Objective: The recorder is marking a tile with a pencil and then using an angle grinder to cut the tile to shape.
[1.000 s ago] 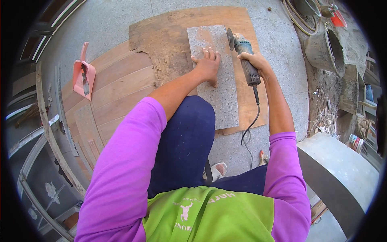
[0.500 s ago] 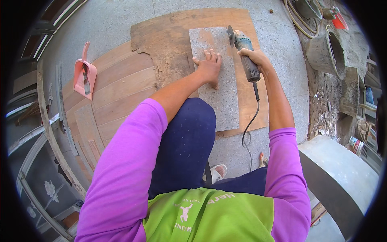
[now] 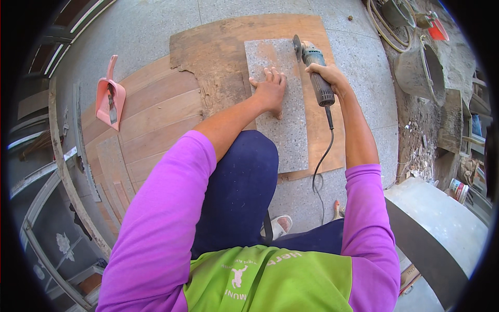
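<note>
One speckled slab (image 3: 287,145) lies under my spread left hand (image 3: 271,93); over to its right, apart, my right hand (image 3: 332,76) is clamped round the grinder (image 3: 323,92), disc (image 3: 297,48) by the slab's edge.

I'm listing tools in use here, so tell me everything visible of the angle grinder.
The angle grinder has a teal section, a dark, plastic-looking rear body and a dark disc standing on edge at its far end. A black cord trails from its rear. The right hand grips it beside the speckled slab, on its right; whether the disc spins or touches the slab is unclear.
</note>
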A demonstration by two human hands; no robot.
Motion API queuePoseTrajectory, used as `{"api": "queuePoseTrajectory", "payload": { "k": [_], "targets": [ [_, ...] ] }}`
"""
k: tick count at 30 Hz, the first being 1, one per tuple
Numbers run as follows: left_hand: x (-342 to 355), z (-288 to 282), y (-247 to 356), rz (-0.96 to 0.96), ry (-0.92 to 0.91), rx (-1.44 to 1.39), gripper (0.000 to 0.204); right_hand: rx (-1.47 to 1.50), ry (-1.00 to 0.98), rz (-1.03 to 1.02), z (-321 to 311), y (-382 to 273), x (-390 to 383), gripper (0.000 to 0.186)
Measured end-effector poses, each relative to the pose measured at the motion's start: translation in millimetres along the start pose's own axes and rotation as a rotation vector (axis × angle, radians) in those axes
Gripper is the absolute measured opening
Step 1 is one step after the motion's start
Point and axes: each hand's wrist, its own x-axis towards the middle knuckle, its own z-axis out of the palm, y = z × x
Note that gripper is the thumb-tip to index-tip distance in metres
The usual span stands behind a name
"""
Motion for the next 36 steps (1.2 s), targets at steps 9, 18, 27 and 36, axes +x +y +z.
{"api": "queuePoseTrajectory", "payload": {
  "k": [9, 18, 27, 36],
  "targets": [
    [-1.5, -3.0, 1.9, -0.009, -0.028, 0.004, 0.151, 0.017, -0.021, 0.013, 1.2, 2.6, 9.3, 0.049],
    [-0.5, -4.3, 1.5, -0.009, -0.037, 0.001, 0.151, -0.021, 0.001, -0.010, 2.3, 3.8, 15.6, 0.046],
    [0.6, -1.0, -0.2, 0.000, -0.018, -0.005, 0.152, -0.034, -0.007, 0.026, -0.1, 9.7, 10.2, 0.053],
    [0.2, -2.9, 1.1, -0.008, -0.039, 0.003, 0.151, -0.010, -0.001, 0.006, 2.7, 16.6, -6.5, 0.047]
  ]
}}
